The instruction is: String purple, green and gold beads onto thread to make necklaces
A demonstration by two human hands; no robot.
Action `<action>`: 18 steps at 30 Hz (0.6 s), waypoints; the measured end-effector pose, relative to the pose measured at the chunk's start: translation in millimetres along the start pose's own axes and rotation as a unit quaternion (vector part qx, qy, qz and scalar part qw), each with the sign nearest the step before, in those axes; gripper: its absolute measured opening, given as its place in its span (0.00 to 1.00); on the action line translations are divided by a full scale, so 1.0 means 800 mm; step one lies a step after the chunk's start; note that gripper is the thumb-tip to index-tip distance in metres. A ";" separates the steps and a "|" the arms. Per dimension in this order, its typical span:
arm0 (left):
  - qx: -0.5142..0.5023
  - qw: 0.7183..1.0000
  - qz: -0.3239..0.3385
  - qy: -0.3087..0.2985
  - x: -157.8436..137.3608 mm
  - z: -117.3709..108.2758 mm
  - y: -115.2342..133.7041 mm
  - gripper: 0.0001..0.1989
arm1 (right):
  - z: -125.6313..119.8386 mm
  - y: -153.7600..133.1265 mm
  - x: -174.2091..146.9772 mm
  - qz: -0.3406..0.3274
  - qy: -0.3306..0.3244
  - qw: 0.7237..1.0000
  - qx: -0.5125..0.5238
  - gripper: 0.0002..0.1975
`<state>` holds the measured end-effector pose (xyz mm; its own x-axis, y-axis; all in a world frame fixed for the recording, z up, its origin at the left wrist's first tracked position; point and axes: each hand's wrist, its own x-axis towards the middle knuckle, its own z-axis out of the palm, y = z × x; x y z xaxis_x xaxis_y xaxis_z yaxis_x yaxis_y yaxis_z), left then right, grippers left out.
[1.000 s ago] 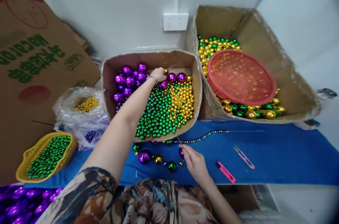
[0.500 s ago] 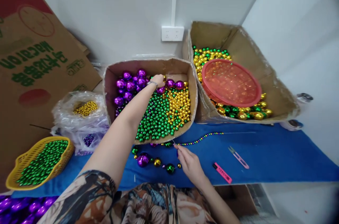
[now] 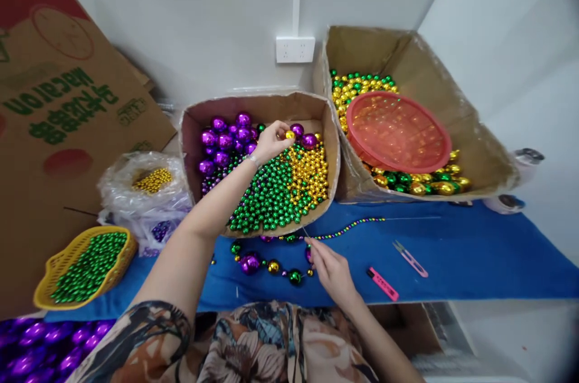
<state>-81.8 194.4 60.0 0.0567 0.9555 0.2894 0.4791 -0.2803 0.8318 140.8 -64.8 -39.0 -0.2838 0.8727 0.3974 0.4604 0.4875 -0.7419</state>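
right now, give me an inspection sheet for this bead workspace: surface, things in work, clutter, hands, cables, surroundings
Surface: blue cloth, thin white sliver near front edge.
Things in work: strand of mixed-size beads in front of the bead box; thinner strand trailing right.
Clutter: pink cutter and snips to the right; yellow basket of green beads on the left.
Hands: left hand holds a gold bead over the bead box; right hand pinches a thin needle-like piece.
Cables: nothing seen plugged into the wall socket.
Surroundings: printed carton at left; larger box with red basket at right.
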 end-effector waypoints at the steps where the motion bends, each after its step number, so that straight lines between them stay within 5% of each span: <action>1: -0.128 0.992 -0.018 -0.011 -0.024 -0.001 0.006 0.18 | -0.001 -0.002 0.002 -0.006 0.008 1.000 -0.011 0.17; 4: -0.383 0.915 -0.118 -0.046 -0.100 0.001 0.018 0.20 | -0.003 -0.006 0.008 -0.015 0.029 0.999 -0.044 0.16; 9: -0.527 0.808 -0.261 -0.035 -0.191 0.014 0.018 0.18 | 0.000 -0.011 0.010 -0.027 0.016 0.997 -0.076 0.15; 18: -0.553 0.770 -0.318 -0.003 -0.240 0.021 0.019 0.11 | 0.007 -0.012 -0.002 0.007 -0.048 0.992 -0.114 0.16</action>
<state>-70.6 8.5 9.5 0.1249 0.9311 -0.3427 -0.6273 0.3417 0.6998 131.7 -70.9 -35.4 -0.3504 0.8780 0.3260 0.6393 0.4786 -0.6018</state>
